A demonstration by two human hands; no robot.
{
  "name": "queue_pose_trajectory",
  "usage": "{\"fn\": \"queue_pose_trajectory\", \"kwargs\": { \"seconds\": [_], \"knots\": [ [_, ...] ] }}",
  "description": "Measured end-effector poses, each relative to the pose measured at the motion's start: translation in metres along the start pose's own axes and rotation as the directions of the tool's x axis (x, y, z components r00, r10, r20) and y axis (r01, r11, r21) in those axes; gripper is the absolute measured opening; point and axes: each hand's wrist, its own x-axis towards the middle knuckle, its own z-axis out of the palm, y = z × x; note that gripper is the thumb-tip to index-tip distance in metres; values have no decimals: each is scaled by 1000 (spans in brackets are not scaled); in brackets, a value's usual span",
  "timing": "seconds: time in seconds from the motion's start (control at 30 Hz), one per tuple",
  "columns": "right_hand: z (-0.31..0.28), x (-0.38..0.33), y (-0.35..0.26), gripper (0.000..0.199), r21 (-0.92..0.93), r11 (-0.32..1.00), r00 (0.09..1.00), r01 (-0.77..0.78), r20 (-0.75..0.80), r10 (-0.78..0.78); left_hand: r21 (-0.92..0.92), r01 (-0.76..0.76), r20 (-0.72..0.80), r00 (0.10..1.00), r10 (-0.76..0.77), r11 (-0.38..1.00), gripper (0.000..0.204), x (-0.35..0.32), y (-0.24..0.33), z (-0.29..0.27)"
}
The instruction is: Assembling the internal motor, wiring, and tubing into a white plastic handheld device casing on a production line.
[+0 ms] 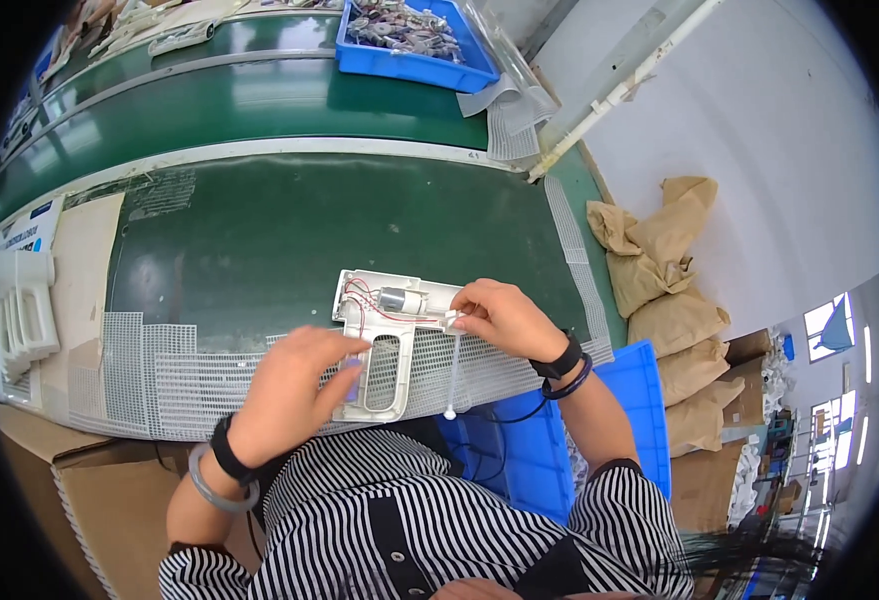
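A white plastic housing half [393,385] lies open side up at the near edge of the green bench, its looped handle toward me. Inside it sit a silver motor [396,299] and thin red wires [361,292]. My right hand [504,318] pinches a small white plastic piece [451,319] at the right end of the housing. A thin white rod [453,375] with a round tip hangs below that piece. My left hand [304,385] is beside the handle, thumb and forefinger apart, next to a purple cylinder [352,383] partly hidden by the thumb.
White mesh matting [209,375] covers the bench's near edge. Stacked white plastic parts [24,310] stand at the left. A blue tray [414,65] of small parts sits at the back. Blue bins [519,455] are below the edge; brown sacks [664,250] are piled at the right.
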Motion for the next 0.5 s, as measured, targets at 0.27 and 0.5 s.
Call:
{"fn": "queue_pose_trajectory", "kwargs": {
  "seconds": [0.27, 0.5],
  "knots": [
    [8, -4, 5, 19, 440, 882, 974, -168, -64, 217, 87, 60, 288, 954, -83, 994, 32, 89, -6, 34],
    [14, -6, 20, 27, 404, 911, 968, -79, -188, 167, 63, 100, 388, 914, -117, 993, 34, 125, -5, 79]
  ]
}}
